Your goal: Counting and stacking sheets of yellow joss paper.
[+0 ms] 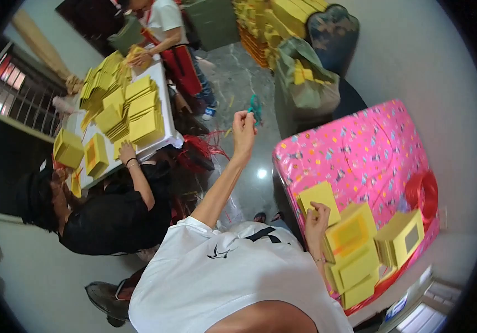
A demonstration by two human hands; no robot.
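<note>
While the left hand (244, 134) pinches a teal item (255, 105) out past the pink table's (355, 144) left edge, here's the right hand (317, 223), much nearer the yellow stack (316, 192) on that table's left side: fingers half-curled, stack right beneath the fingertips, its hold impossible to tell!

Left arm (220, 191) outstretched, grip (244, 131) closed
</note>
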